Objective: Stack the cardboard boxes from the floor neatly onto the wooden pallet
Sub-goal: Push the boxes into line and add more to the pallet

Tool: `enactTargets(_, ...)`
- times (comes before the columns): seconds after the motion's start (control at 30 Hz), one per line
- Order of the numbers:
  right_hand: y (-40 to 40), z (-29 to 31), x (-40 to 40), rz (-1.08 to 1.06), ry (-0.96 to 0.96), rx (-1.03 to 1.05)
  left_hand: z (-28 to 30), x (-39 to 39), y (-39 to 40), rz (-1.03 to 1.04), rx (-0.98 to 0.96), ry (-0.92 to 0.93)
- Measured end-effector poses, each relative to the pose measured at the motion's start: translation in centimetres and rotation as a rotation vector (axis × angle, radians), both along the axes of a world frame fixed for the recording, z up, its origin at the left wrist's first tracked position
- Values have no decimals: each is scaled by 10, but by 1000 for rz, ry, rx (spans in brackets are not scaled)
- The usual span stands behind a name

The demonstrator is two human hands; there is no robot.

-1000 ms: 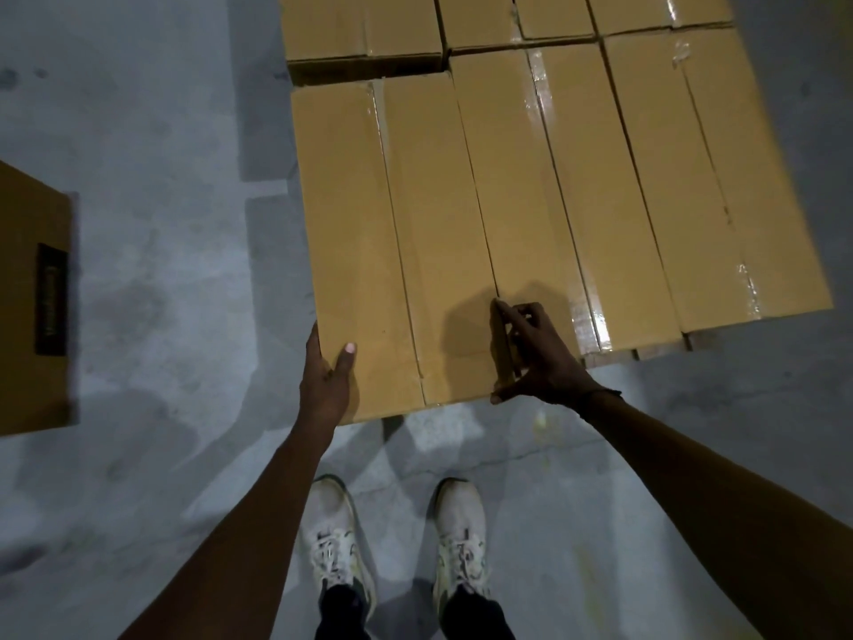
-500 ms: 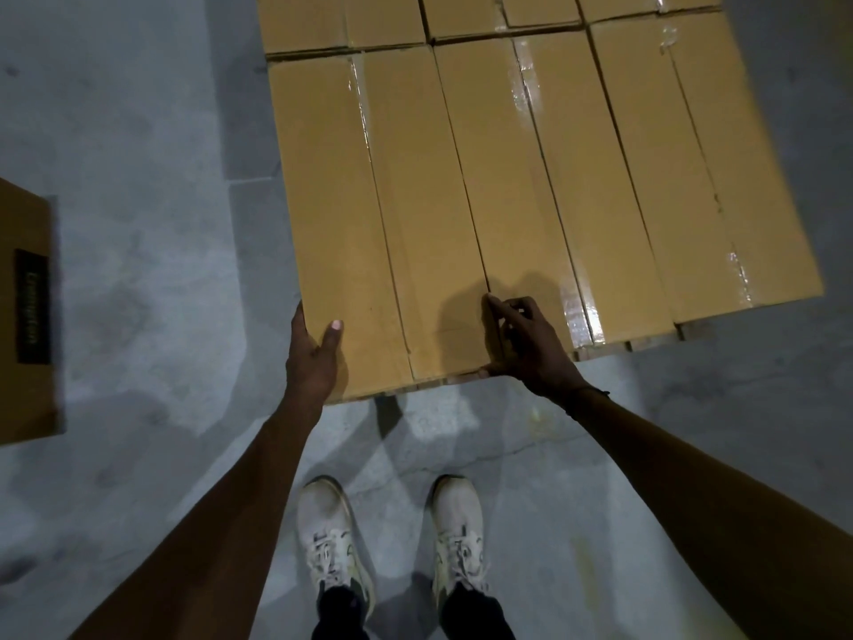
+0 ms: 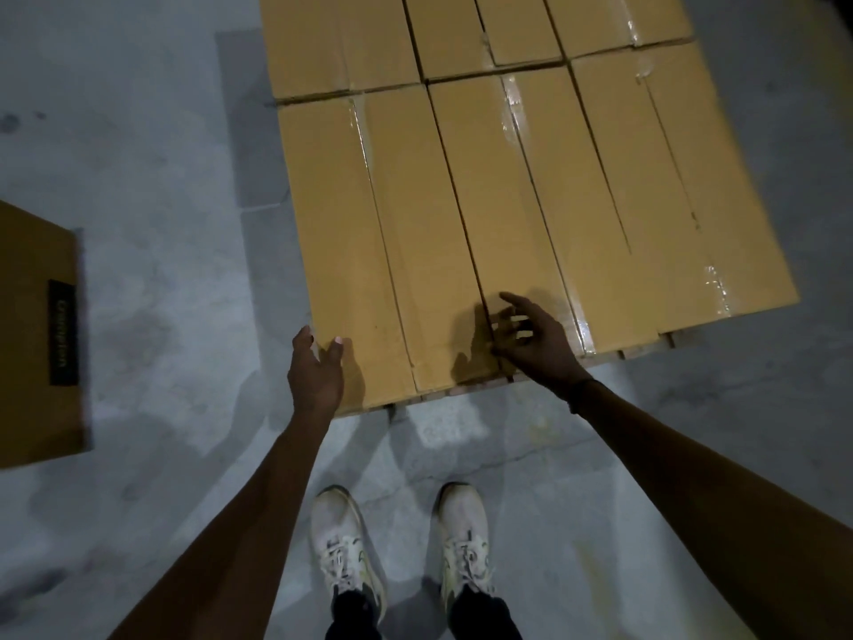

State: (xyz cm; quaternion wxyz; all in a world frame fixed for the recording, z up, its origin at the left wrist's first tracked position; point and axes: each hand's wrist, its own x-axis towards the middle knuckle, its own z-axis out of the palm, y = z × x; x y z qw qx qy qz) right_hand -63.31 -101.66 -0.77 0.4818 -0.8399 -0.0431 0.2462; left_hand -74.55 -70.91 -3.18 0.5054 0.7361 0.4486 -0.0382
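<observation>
We see both arms stretched forward and down. The left hand [image 3: 316,374] is at the near left corner of the front left box [image 3: 369,251], fingers [image 3: 302,337] relaxed and spread, thumb over the top; touching or just above, we cannot tell. The right hand [image 3: 535,339] is over the gap w/ the next box [image 3: 517,200], fingers loose, gripping nothing. Boxes lie tight side by side on the pallet [image 3: 646,351], mostly hidden, only bits of wood at the near edge. Another box [image 3: 39,334] on the floor [image 3: 161,224] at left is cut off; label blurred.
</observation>
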Motion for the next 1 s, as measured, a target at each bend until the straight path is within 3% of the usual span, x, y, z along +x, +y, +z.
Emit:
enactTargets(0.1,11,46,6,-167,8,95,41,2,-5,97,35,-94)
enactTargets(0.27,30,145,8,-254,-22,198,147,3,-4,164,-21,-246)
enactTargets(0.67,68,431,-88,-235,39,307,466,-79,21,220,-83,-441)
enactTargets(0.83,90,494,-133,-110,104,297,537,-136,45,327,-67,-479)
enactTargets(1.0,134,525,-157,15,186,253,565,-199,72,490,-87,-479)
